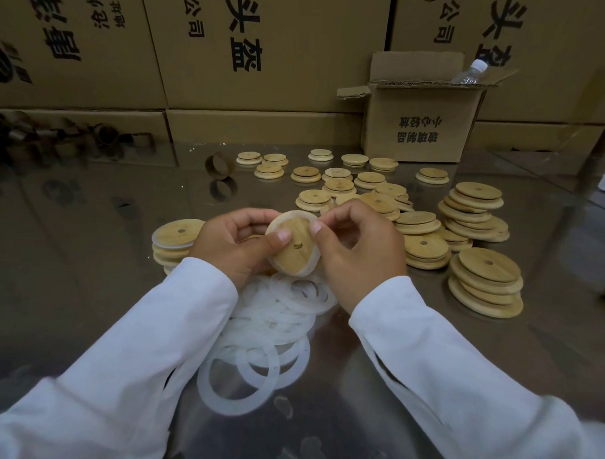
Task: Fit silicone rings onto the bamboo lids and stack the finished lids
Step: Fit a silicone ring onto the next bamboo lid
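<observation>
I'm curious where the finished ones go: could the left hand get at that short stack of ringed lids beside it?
Probably yes. The stack sits right beside the left hand, with nothing between them, though that hand holds a lid now.

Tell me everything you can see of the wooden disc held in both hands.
The lid is a round, flat disc of pale bamboo with visible grain and a small hole near its middle. A cloudy white ring hugs its rim. It is tilted, face toward the camera, above a heap of loose rings. The left hand grips it, thumb on its face; the right hand pinches the ring at the upper right edge.
</observation>
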Demonstrator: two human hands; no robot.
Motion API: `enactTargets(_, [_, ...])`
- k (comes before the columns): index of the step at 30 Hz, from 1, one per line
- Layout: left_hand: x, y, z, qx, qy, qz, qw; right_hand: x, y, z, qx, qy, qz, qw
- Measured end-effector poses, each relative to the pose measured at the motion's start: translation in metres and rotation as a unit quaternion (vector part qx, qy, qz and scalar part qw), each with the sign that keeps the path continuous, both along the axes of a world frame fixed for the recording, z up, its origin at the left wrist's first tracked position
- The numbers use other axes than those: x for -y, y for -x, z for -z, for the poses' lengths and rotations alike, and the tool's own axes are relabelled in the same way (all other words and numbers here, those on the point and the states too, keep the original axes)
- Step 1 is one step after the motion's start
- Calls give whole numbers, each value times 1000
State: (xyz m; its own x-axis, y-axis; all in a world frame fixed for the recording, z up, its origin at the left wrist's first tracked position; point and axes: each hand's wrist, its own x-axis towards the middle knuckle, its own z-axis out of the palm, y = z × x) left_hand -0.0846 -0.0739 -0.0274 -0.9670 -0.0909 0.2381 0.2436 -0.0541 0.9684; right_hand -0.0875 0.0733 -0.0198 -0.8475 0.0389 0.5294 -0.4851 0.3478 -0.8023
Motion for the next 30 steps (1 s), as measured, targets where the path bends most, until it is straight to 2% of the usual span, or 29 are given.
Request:
enactTargets(4, [-1,0,2,-8,65,-12,998,1,0,2,18,-6,-11,1000])
enactTargets(7, [0,-1,0,-36,91,-26,995,1,2,2,68,45,-26,996])
enactTargets(14, [-4,-2,-4,-46,93,-23,994,-1,8,0,137,100,-20,985])
enactTargets(18, [-3,-2,-2,-40,91,-39,994,1,5,1,107,73,-37,991])
enactTargets(22, [-2,-1,-3,-5,14,-42,999,1,2,1,80,63,-20,995])
enactTargets(24, [-2,-1,-3,5,5,-30,1000,1,2,1,68,49,-5,996])
enactTargets(30, [-2,-2,-3,21,28,-6,999,0,-5,0,7,-74,30,997])
